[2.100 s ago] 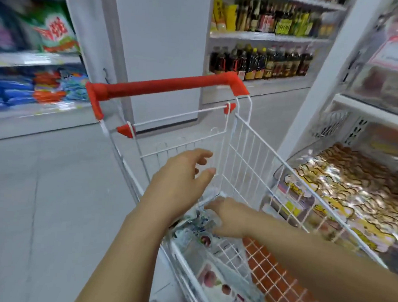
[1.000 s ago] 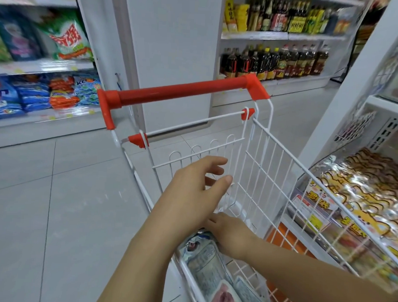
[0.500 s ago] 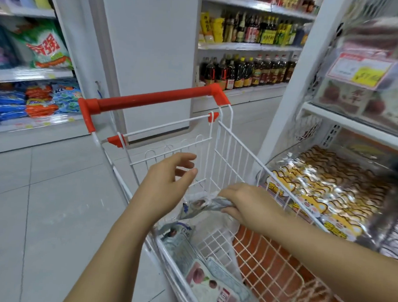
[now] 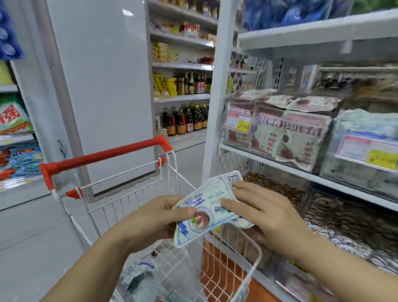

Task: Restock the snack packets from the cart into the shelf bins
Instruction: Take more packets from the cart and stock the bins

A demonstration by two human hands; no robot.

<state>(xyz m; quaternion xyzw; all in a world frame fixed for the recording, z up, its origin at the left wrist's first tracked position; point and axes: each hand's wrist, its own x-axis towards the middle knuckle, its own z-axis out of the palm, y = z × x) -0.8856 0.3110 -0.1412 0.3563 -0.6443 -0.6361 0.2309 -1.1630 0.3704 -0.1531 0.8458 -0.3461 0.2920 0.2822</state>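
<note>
A white and blue snack packet (image 4: 204, 210) with a round picture is held up above the white wire cart (image 4: 167, 218) with the red handle. My left hand (image 4: 154, 217) pinches the packet's left edge. My right hand (image 4: 266, 215) holds its right end, fingers laid over the front. More packets (image 4: 142, 276) lie in the bottom of the cart. To the right, clear shelf bins (image 4: 274, 136) hold white and red packets, and one bin (image 4: 371, 144) holds pale blue packets.
A white pillar (image 4: 98, 78) stands behind the cart. Shelves of bottles (image 4: 185, 118) fill the back. Bags of detergent (image 4: 8, 119) sit on shelves at the left. A lower bin (image 4: 341, 216) on the right holds brown packets. Grey tile floor lies to the left.
My right hand lifted a packet out of the cart and my left hand took hold of its other end. The view has tilted up toward the shelf bins on the right.
</note>
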